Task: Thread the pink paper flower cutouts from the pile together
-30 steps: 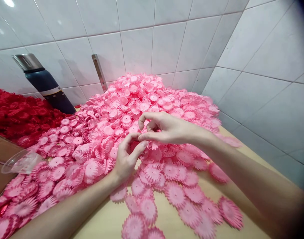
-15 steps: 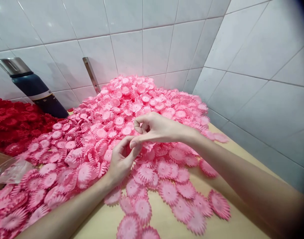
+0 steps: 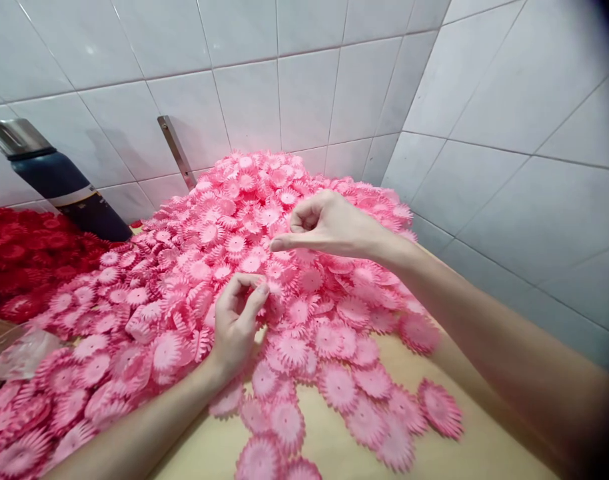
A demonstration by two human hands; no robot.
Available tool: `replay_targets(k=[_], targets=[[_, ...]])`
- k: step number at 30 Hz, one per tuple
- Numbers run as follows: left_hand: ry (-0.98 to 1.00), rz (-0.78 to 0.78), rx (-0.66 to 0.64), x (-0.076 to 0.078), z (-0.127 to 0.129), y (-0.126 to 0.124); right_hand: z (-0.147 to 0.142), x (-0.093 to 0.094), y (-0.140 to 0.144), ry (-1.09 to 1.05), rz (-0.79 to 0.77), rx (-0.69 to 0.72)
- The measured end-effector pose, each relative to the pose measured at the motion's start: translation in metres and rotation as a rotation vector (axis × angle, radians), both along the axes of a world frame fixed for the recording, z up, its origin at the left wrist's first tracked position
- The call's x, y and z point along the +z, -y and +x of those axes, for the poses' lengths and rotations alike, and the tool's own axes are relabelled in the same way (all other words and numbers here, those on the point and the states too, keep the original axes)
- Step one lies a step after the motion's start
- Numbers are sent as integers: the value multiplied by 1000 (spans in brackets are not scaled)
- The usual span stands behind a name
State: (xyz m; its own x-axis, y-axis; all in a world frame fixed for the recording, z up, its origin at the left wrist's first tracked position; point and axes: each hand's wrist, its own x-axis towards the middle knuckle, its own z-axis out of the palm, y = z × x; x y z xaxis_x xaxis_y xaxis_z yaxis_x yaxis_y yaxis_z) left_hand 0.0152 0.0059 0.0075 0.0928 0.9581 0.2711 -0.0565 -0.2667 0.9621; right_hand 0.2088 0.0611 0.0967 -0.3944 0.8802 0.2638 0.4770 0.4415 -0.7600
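**Sorting pink petal discs, one pinch at a time**

While the left hand point(image 3: 237, 320) rests on the near slope of the pink flower heap point(image 3: 264, 220), its thumb and forefinger curl nearly closed; whether a petal disc sits between them cannot be told. The right hand point(image 3: 329, 223) hovers above the heap, fingers folded, thumb and forefinger pressed together, and what, if anything, they pinch is too small to see. Judging by this, the step in hand is picking single discs from the pile. The next move would call for a light, precise pinch, as the discs overlap closely. Loose discs point(image 3: 339, 387) lie scattered on the wooden table point(image 3: 334, 453). A red flower pile point(image 3: 29, 260) and a dark flask point(image 3: 59, 183) stand at the left by the tiled wall point(image 3: 304, 80).
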Motion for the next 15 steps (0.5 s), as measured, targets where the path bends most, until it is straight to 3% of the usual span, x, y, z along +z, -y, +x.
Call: replay_targets(k=[6, 11, 15], targets=[[-98, 90, 39, 3, 0, 1, 6, 7, 0, 99, -81, 194], [-67, 59, 33, 2, 1, 1, 7, 8, 0, 107, -104, 256], [-78, 85, 98, 2, 3, 0, 6, 9, 2, 118, -106, 301]])
